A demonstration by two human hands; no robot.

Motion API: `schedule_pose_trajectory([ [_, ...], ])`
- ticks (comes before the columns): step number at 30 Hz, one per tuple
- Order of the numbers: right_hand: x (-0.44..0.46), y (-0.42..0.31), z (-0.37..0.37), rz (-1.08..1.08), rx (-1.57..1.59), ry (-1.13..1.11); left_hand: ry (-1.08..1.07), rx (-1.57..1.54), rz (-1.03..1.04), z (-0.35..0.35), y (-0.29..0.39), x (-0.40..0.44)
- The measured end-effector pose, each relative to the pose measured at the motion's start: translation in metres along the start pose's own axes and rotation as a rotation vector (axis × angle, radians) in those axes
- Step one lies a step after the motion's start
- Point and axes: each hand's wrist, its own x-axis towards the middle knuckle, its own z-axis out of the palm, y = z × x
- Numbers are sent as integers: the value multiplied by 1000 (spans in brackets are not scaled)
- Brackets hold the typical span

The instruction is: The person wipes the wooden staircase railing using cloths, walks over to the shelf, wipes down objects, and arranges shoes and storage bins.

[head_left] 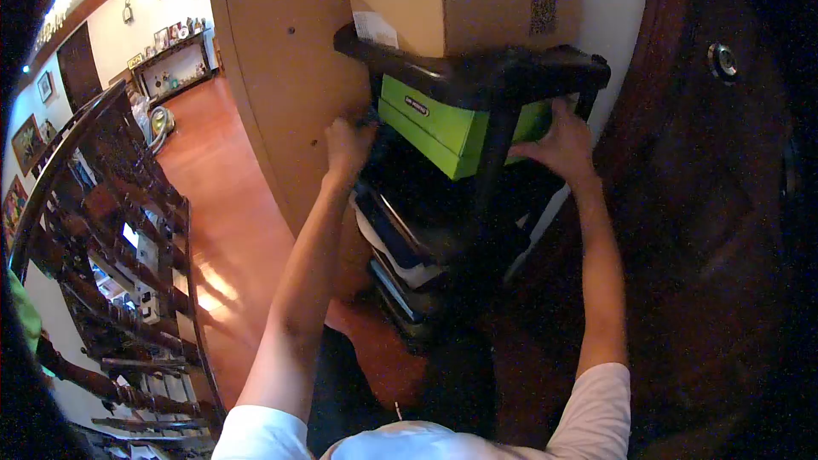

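Observation:
A green shoebox [430, 123] sits on a middle level of a black shelf rack [477, 77], under its top tier. My right hand [562, 143] is at the right end of this box, thumb low and fingers higher, gripping it. On the rack's left side is my left hand [348, 143], its fingers curled closed by a dark part near the box's left end. What those fingers hold is too dark to make out. Above, a brown cardboard box [486, 4] with a round black logo rests on the top tier.
Lower rack levels hold stacked dark and pale items [396, 243]. A brown wooden panel [273, 60] stands left of the rack, and a dark door with a round lock [722, 61] is at right. A dark stair railing [64, 153] curves along the left beside the reddish floor [217, 204].

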Motion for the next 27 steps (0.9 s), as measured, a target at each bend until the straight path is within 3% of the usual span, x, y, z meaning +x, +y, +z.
schedule_pose_trajectory([
  [2, -2, 0, 2, -13, 16, -12, -9, -113, 131, -12, -9, -6],
  [6, -2, -7, -5, -9, 33, -7, 55, -322, 43, -41, 7, 12],
  [8, 1, -10, -8, -8, 42, -3, 132, -793, -88, -42, 23, 31],
  [9, -1, -11, -9, 11, 76, 5, 135, -798, -86, -30, 28, 29],
  [11, -2, -10, -10, 24, 105, 11, 392, -578, 304, 5, 34, 21],
  [12, -2, -8, -8, 16, 106, 9, 375, -344, 432, 13, 26, 6],
  [13, -1, -5, -6, 10, 110, 11, 380, -344, 434, 12, 12, -3],
  [15, 0, -1, 0, -23, 91, 57, -15, -274, 450, -15, -2, -26],
  [17, 3, -5, -2, -52, 83, 103, -73, -203, 459, -38, 7, -40],
  [19, 9, -13, -14, 15, 82, -44, -127, -139, 461, -44, 7, -37],
  [21, 8, -10, -11, -7, 43, -24, 54, -693, -111, -43, 8, -16],
  [23, 3, -9, -10, -25, -2, -2, 121, -1422, -170, -62, 32, 4],
  [25, 1, -11, -9, -20, -11, -35, 140, -1562, 65, -74, 74, 14],
  [27, 2, -3, 0, -61, 34, 2, 179, -1471, 75, -49, 84, 32],
])
